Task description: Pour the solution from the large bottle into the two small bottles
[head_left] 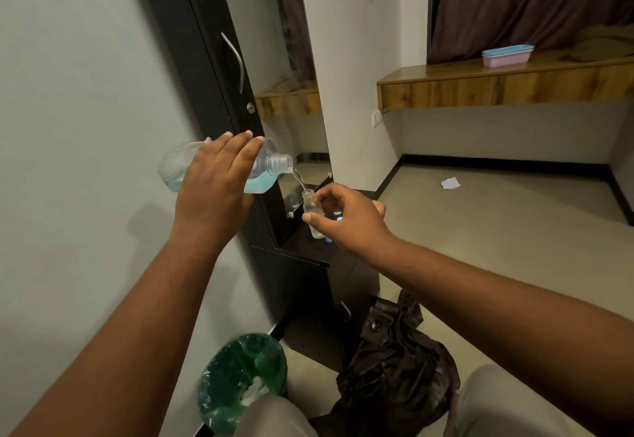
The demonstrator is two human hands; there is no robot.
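Tipped large bottle (178, 165) over small bottle (310, 205)

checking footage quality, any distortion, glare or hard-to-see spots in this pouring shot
Head view: wide-angle bending bows the cabinet door and stretches both forearms; room light is dim and warm; the left hand casts a soft shadow on the wall; the clear small bottle in the right hand and the thin stream are faint against the dark shelf; the large bottle stays readable.

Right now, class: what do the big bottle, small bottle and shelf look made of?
Big bottle: clear plastic, likely; thin, threaded neck, blue liquid shows through.
Small bottle: clear, glossy; glass or plastic, cannot tell.
Shelf: wood or wood-look laminate; brown grain, matte.
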